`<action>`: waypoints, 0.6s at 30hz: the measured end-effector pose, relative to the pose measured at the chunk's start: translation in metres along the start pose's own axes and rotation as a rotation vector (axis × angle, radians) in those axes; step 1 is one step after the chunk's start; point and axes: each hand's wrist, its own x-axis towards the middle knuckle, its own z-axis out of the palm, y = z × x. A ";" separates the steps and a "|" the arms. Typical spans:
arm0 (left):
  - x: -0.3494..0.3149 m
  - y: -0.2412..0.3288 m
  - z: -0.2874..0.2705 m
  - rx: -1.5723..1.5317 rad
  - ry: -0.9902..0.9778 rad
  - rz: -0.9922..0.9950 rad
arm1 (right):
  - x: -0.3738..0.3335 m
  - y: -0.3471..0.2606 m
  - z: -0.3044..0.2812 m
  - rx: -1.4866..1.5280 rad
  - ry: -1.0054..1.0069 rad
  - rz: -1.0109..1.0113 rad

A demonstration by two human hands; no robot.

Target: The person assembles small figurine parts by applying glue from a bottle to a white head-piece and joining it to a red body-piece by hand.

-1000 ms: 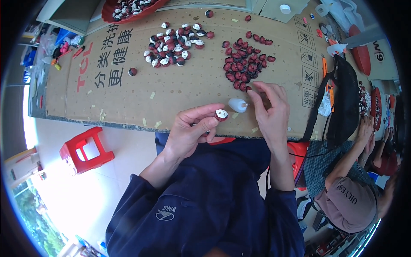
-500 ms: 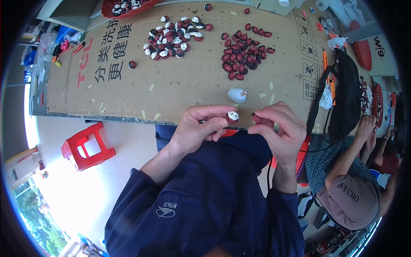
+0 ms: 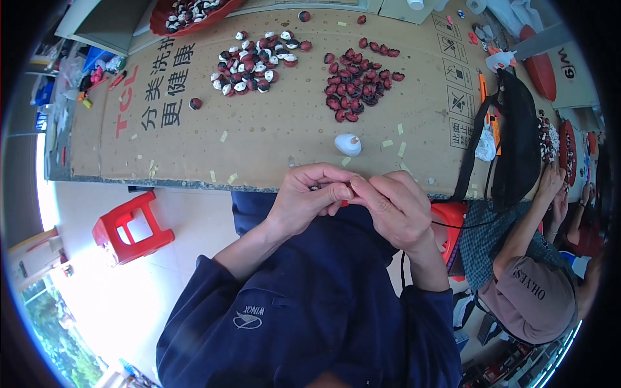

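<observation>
Just above the table's near edge, my left hand [image 3: 301,197] and my right hand [image 3: 398,210] meet fingertip to fingertip. My left thumb and forefinger are closed on a small round red-and-white piece, now almost wholly covered by fingers. My right thumb and forefinger pinch together against it, with the dark red shell-like piece hidden between them. A small white squeeze bottle [image 3: 348,145] with a tan tip lies beyond my hands. Farther off is a pile of dark red shell-like pieces [image 3: 352,87]. Left of it sits a group of red, white and black balls [image 3: 249,68].
Cardboard [image 3: 259,142] covers the table, with yellowish scraps. A red bowl [image 3: 226,11] of similar pieces stands at the far left. A black bag [image 3: 517,139] and orange cutter [image 3: 484,87] lie right. A red stool [image 3: 132,227] stands left; a co-worker [image 3: 537,297] sits right.
My right hand has moved left with the dark red shell-like piece and now meets my left hand. The round piece, visible before, is covered by fingers. The view has shifted slightly.
</observation>
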 end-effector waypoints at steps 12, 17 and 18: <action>-0.002 -0.029 0.004 -0.114 -0.008 0.227 | -0.006 -0.003 0.013 0.213 0.205 0.196; -0.003 -0.030 0.000 -0.118 -0.014 0.191 | -0.005 -0.005 0.014 0.181 0.223 0.197; -0.004 -0.030 -0.001 -0.117 -0.012 0.191 | -0.006 -0.005 0.016 0.182 0.223 0.192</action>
